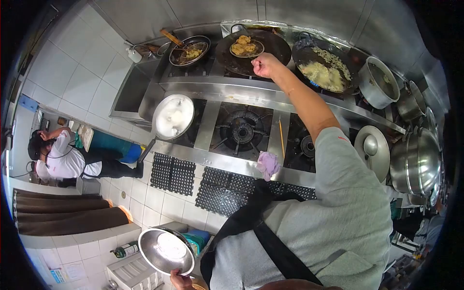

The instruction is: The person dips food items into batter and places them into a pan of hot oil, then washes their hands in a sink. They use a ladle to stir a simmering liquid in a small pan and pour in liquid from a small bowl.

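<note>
My right hand (pixel 263 65) is closed over the front edge of a dark wok (pixel 278 50), beside a round strainer (pixel 253 54) with fried golden pieces (pixel 244 44) on it. Whether that hand pinches something small or the strainer's rim, I cannot make out. Low in the view, my left hand (pixel 181 279) grips the rim of a metal bowl (pixel 149 258) with something white inside. To the right of my right hand, pale food (pixel 320 76) lies in oil in another wok (pixel 300 53).
A pan of white liquid (pixel 174 117) sits left of a bare burner (pixel 242 131). A purple cloth (pixel 268 165) lies at the stove edge near a stick (pixel 282 138). Pots (pixel 379 83) line the right side. Another person (pixel 72 157) stands at far left.
</note>
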### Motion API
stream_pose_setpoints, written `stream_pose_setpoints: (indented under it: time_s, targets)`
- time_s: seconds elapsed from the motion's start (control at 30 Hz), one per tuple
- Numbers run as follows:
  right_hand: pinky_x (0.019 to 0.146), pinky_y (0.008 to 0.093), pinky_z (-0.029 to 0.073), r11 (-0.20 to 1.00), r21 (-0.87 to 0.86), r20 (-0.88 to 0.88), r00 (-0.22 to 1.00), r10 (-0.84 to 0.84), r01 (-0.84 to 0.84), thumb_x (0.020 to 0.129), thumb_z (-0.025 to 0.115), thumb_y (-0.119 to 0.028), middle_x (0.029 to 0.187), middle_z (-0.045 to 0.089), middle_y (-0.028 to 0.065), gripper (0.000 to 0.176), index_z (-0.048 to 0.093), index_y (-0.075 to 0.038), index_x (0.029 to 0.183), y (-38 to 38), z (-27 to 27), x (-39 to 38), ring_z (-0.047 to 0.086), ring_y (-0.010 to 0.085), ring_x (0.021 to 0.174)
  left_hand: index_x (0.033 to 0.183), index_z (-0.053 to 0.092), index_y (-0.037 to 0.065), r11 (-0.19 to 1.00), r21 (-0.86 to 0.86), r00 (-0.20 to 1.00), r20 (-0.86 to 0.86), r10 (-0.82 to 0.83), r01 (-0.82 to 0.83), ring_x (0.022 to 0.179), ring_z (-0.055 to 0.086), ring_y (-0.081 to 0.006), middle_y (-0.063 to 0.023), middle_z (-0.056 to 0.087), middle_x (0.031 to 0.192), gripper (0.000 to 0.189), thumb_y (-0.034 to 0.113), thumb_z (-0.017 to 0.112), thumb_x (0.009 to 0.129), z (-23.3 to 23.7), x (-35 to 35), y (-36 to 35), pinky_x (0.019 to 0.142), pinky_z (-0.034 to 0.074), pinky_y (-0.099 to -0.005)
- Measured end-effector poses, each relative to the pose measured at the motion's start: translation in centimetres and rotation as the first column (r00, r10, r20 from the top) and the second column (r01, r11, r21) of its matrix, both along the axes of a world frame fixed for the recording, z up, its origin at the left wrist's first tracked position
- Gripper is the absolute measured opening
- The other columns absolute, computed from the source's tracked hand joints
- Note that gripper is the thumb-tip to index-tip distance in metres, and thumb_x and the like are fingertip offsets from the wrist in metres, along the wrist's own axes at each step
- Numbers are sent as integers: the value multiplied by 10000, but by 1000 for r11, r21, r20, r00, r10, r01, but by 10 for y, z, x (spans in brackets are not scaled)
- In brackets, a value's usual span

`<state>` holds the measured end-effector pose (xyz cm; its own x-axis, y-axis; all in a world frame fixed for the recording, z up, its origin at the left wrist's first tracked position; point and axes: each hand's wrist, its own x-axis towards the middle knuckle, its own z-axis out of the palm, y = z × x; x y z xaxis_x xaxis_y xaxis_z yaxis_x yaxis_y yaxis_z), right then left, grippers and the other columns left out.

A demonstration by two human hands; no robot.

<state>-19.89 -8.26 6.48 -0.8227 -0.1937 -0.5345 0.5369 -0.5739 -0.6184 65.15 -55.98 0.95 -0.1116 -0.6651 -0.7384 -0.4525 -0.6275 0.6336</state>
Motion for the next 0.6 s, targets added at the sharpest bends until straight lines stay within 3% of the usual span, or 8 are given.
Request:
stream_pose_setpoints:
  time_s: [0.03, 0.07, 0.13, 0.23, 0.37, 0.4, 0.43, 0.6]
  targets:
    - [440, 226, 369, 1000, 0, 4, 1000, -2, 2, 952, 421, 14, 695, 522, 52, 88, 493, 0, 903, 1, 0, 1, 462, 83, 471, 1011, 657, 46, 1000, 5, 990, -142, 12, -11, 942, 666, -281, -108, 672, 1036, 240, 179, 566, 833, 2, -2, 1, 759, 543, -399]
    - [436, 221, 361, 1000, 19, -36, 999, -12, 12, 951, 426, 11, 695, 523, 54, 83, 494, 0, 905, 3, 1, 6, 455, 83, 463, 1011, 657, 46, 1000, 2, 991, -132, 2, -2, 942, 666, -281, -108, 672, 1036, 240, 179, 566, 833, -2, -2, -5, 759, 543, -399]
    - [427, 210, 347, 998, 39, -78, 996, -45, 49, 951, 436, 4, 682, 524, 44, 75, 506, 10, 924, 8, 6, 13, 441, 84, 452, 856, 603, 82, 999, -16, 985, -170, 30, -33, 808, 631, -211, -57, 624, 884, 147, 164, 566, 741, -24, -7, -18, 569, 474, -349]
    - [434, 239, 357, 997, 35, 28, 998, 63, -64, 948, 418, -3, 661, 494, 46, 62, 461, -42, 925, 31, 8, 17, 427, 104, 453, 750, 513, 96, 999, 4, 981, -190, -44, 45, 675, 583, -193, -21, 554, 758, 55, 104, 567, 747, 18, -79, 12, 576, 472, -332]
    - [431, 222, 345, 994, 64, 62, 995, 82, -86, 948, 433, -6, 657, 503, 30, 75, 487, -8, 896, 63, 20, 51, 413, 81, 444, 711, 510, 104, 993, -17, 976, -184, -118, 116, 454, 438, -146, -1, 463, 627, 115, 104, 564, 812, 41, -184, 24, 389, 324, -284]
    - [431, 221, 343, 988, 117, 33, 995, 97, -100, 949, 443, -13, 654, 506, 20, 86, 503, 4, 890, 71, 23, 59, 410, 70, 443, 704, 510, 101, 976, -23, 943, -255, -215, 217, 422, 412, -133, 2, 449, 591, 139, 108, 562, 832, 34, -208, 15, 377, 323, -287]
    - [431, 219, 341, 979, 170, 2, 993, 114, -113, 951, 452, -19, 651, 509, 10, 100, 519, 16, 884, 77, 29, 68, 407, 59, 442, 705, 513, 102, 964, -102, 950, -173, -260, 245, 405, 397, -124, 6, 449, 577, 151, 132, 567, 842, 45, -248, 28, 364, 327, -285]
    - [426, 225, 329, 965, 245, 15, 996, 88, -89, 960, 474, -50, 654, 511, 7, 114, 554, 27, 938, 117, 70, 106, 404, 61, 448, 787, 501, 157, 812, -73, 757, -322, -569, 580, 417, 318, -76, 57, 364, 599, 99, 125, 552, 866, 39, -455, 42, 343, 272, -243]
